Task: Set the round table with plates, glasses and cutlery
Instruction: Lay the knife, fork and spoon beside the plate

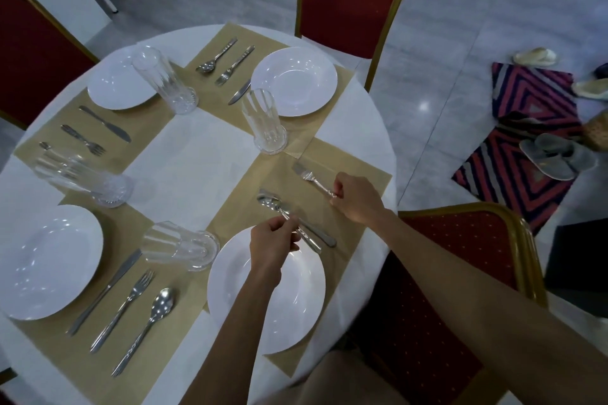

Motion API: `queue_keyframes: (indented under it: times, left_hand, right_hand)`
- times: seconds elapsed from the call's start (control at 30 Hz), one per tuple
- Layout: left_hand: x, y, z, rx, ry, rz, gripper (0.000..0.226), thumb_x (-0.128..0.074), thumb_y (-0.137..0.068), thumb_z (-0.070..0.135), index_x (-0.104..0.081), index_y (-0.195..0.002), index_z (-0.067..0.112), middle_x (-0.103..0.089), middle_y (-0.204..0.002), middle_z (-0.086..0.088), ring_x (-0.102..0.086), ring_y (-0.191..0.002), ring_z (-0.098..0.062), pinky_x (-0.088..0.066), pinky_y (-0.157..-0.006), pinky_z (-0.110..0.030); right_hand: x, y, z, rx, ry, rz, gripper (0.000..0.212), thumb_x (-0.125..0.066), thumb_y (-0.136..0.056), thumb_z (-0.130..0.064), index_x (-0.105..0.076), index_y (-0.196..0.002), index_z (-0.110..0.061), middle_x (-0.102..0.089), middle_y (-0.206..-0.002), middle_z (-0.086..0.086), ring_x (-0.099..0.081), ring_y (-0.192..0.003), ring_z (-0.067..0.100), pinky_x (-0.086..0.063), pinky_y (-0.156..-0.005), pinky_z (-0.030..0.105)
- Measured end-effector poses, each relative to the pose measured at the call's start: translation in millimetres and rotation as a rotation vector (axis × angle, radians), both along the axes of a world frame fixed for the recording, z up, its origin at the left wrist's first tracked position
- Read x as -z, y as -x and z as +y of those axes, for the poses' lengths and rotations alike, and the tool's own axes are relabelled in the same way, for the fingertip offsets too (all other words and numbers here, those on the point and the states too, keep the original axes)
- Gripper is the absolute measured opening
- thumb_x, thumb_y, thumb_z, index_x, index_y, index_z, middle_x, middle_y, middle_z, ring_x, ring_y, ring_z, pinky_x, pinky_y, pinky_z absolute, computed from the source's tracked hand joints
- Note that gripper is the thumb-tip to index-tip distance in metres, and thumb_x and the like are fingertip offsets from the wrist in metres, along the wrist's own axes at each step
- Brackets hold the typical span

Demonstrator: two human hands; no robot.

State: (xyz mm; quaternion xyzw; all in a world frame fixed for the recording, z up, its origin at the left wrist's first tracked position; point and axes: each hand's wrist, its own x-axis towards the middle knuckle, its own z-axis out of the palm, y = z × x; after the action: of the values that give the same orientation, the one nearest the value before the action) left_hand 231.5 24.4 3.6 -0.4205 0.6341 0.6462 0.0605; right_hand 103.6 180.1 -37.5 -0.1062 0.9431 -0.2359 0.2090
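On the near right tan placemat [358, 171] lies a white plate [296, 316]. My left hand [269, 246] hovers over the plate's far rim and pinches the handle of a spoon [269, 202], whose bowl rests on the mat. A knife [320, 235] lies right beside the spoon. My right hand [353, 199] holds the handle end of a fork [307, 176], tines pointing toward the table's middle. A clear glass [181, 245] lies tilted just left of the plate.
The round white table [197, 158] carries three other settings, each with a plate, cutlery and a glass. Red chairs with gold frames [460, 240] stand around it. A striped mat [526, 141] with slippers lies on the floor at right.
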Motion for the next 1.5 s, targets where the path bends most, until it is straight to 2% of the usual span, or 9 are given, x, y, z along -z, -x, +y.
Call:
queue_keyframes:
  times: [0.2,0.6,0.73,0.8,0.9,1.07,1.17,1.3,1.5]
  left_hand:
    - [-1.0,4.5,1.6,0.03,0.012,0.033,0.018,-0.068,-0.09,0.017,-0.074,-0.085,0.001,-0.062,-0.065,-0.008,-0.057,-0.057,-0.013,-0.049,-0.055,-0.025]
    - [1.3,2.0,-3.9,0.002,-0.016,0.028,0.025,-0.069,-0.09,0.025,-0.074,-0.085,0.001,-0.061,-0.066,-0.008,-0.059,-0.059,-0.012,-0.052,-0.059,-0.028]
    - [-0.3,3.8,-8.7,-0.025,-0.07,0.013,0.025,-0.068,-0.089,0.023,-0.073,-0.088,-0.002,-0.058,-0.065,-0.008,-0.054,-0.057,-0.013,-0.048,-0.058,-0.029]
    - [-1.3,7.5,-9.0,-0.039,-0.087,0.009,0.025,-0.068,-0.089,0.02,-0.071,-0.088,-0.005,-0.056,-0.063,-0.007,-0.052,-0.056,-0.014,-0.047,-0.056,-0.029]
    - [-4.7,16.3,-6.0,-0.042,-0.108,0.011,0.019,-0.068,-0.088,0.016,-0.071,-0.085,-0.003,-0.059,-0.062,-0.007,-0.055,-0.054,-0.015,-0.047,-0.053,-0.028]
    - [-11.4,40.9,9.5,0.014,-0.1,0.013,0.012,-0.065,-0.087,0.011,-0.067,-0.079,0.002,-0.064,-0.059,-0.009,-0.058,-0.049,-0.016,-0.047,-0.046,-0.024]
    - [-7.8,59.1,18.7,0.077,-0.057,-0.006,0.013,-0.063,-0.087,0.01,-0.065,-0.076,0.003,-0.066,-0.057,-0.008,-0.063,-0.054,-0.02,-0.049,-0.048,-0.026]
    - [-2.7,80.2,27.7,0.152,0.029,-0.044,0.017,-0.062,-0.084,0.01,-0.066,-0.069,0.001,-0.067,-0.058,-0.011,-0.065,-0.052,-0.022,-0.053,-0.053,-0.031]
    - [-2.4,110.9,38.5,0.184,0.127,-0.052,0.019,-0.059,-0.086,0.012,-0.067,-0.078,-0.004,-0.068,-0.066,-0.01,-0.063,-0.042,-0.012,-0.053,-0.047,-0.026]
  right_hand:
    - [12.9,-29.4,-3.8,-0.083,-0.005,0.09,0.012,-0.062,-0.086,-0.019,-0.06,-0.098,-0.017,-0.07,-0.093,0.002,-0.064,-0.087,0.027,-0.051,-0.072,0.033]
    - [13.8,-22.7,-15.8,-0.007,-0.002,0.056,0.011,-0.063,-0.09,-0.026,-0.065,-0.091,-0.015,-0.06,-0.098,0.008,-0.059,-0.09,0.026,-0.045,-0.075,0.031]
    - [10.1,-20.5,-12.2,0.022,0.047,-0.009,0.011,-0.066,-0.083,-0.026,-0.063,-0.088,-0.017,-0.06,-0.094,0.005,-0.06,-0.087,0.023,-0.053,-0.076,0.036]
    - [4.1,-18.8,-5.8,0.084,0.103,-0.02,0.006,-0.066,-0.079,-0.022,-0.064,-0.084,-0.021,-0.062,-0.088,-0.001,-0.062,-0.083,0.017,-0.053,-0.073,0.03]
    - [-19.7,-23.9,6.7,0.208,0.275,-0.057,0.015,-0.073,-0.078,-0.011,-0.067,-0.077,-0.024,-0.065,-0.076,-0.012,-0.062,-0.074,0.004,-0.043,-0.061,0.005]
    - [-50.8,-36.7,24.5,0.335,0.562,-0.236,0.004,-0.079,-0.079,-0.02,-0.077,-0.083,-0.019,-0.072,-0.073,-0.009,-0.059,-0.064,0.0,-0.044,-0.063,0.014]
    - [-57.6,-40.0,34.4,0.301,0.66,-0.333,0.006,-0.076,-0.085,-0.02,-0.077,-0.088,-0.016,-0.069,-0.068,-0.011,-0.056,-0.058,-0.003,-0.042,-0.055,0.012]
    - [-50.1,-41.1,42.4,0.18,0.544,-0.22,0.012,-0.08,-0.08,-0.026,-0.074,-0.09,-0.025,-0.073,-0.084,-0.011,-0.063,-0.072,-0.003,-0.046,-0.066,0.01]
    - [-35.8,-27.9,40.5,0.212,0.454,0.004,0.004,-0.072,-0.087,-0.018,-0.073,-0.09,-0.02,-0.068,-0.079,-0.015,-0.061,-0.072,-0.006,-0.042,-0.068,0.003]
